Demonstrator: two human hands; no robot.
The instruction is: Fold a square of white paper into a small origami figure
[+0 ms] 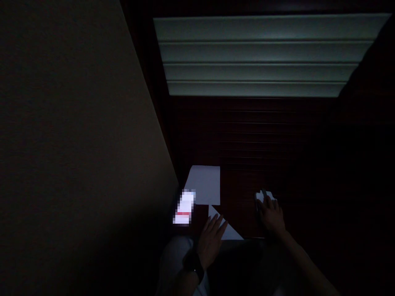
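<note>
The left hand (pixel 211 237), fingers outstretched and gripping nothing, is resting on the triangular paper (pixel 231 233) by the near edge of the dark table (pixel 237 189) — a backward drag could slip it off — while the right hand (pixel 273 218) is touching a pale object (pixel 259 197), its grip unclear.

The scene is very dim, its right and near edges sinking into black. Brightest is a glowing white rectangular screen with a red band (pixel 185 205), blurred into coarse square blocks. Far off, a pale grey-green ridged panel (pixel 259 53) catches soft light, cut by a diagonal shadow at right. The plain beige-brown wall (pixel 77 102) at left looks grainy, darkening nearward.
</note>
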